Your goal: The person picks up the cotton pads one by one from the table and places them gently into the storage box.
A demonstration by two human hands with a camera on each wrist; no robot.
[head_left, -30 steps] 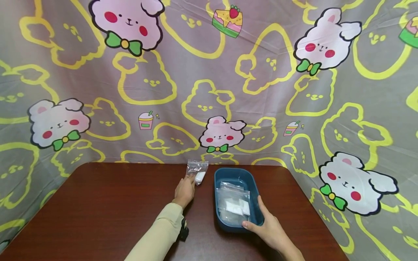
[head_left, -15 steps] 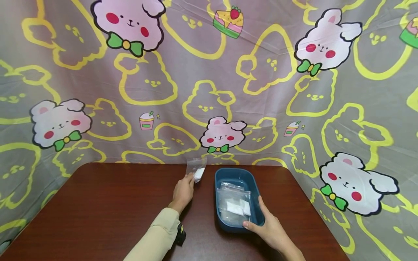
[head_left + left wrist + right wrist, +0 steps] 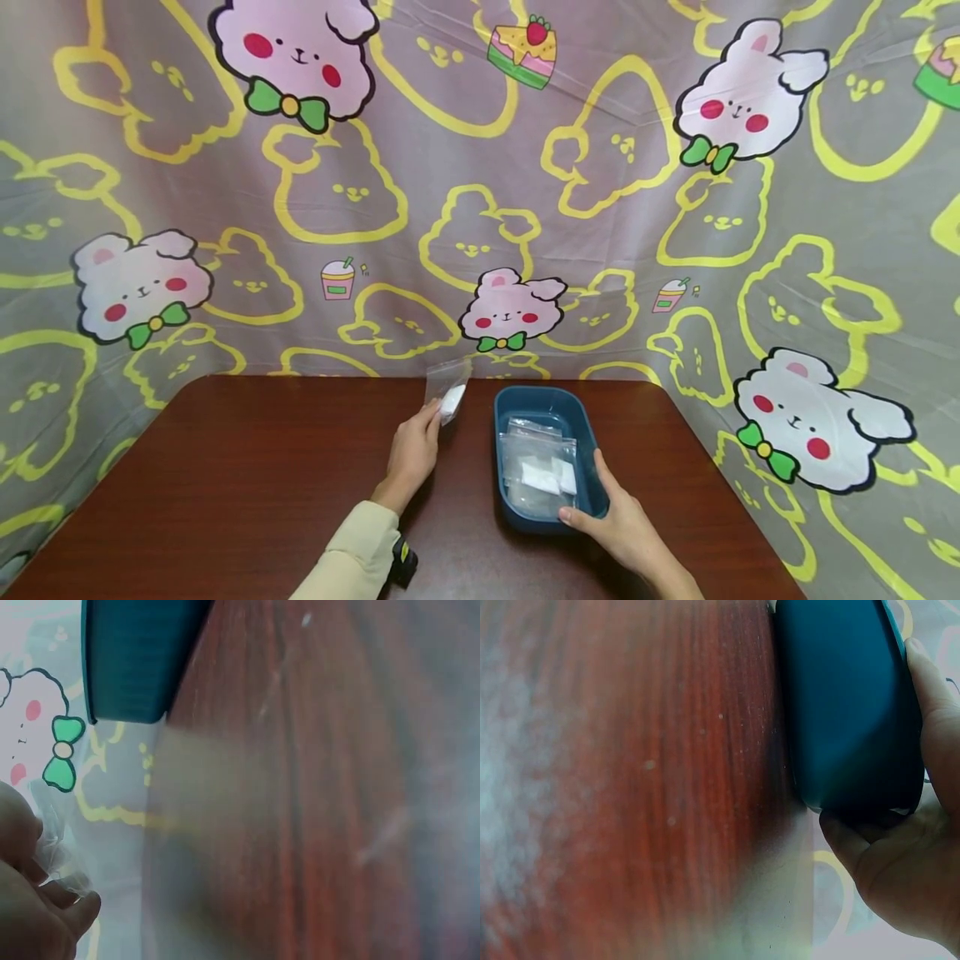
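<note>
My left hand point(image 3: 412, 450) pinches a clear zip-lock bag point(image 3: 452, 402) with a white item inside, held over the far middle of the table, left of a dark blue plastic bin. In the left wrist view, its fingertips grip the crinkled plastic point(image 3: 64, 859). My right hand point(image 3: 628, 527) holds the blue bin point(image 3: 532, 527) at its near right corner, thumb over the rim and fingers along the right side. Several similar zip-lock bags point(image 3: 540, 458) lie stacked in the bin, white pieces showing through. The right wrist view shows the bin's outer wall point(image 3: 847, 705) against that hand.
The brown wooden table point(image 3: 247, 483) carries the bin right of centre. Behind it and at both sides hangs a patterned cloth point(image 3: 600, 150) with cartoon bunnies. A black wrist device point(image 3: 403, 562) sits on the left sleeve point(image 3: 348, 550).
My left hand has drawn back slightly toward me and to the left, bringing the zip-lock bag along, which now tilts up more. The right hand and the bin stay in place.
</note>
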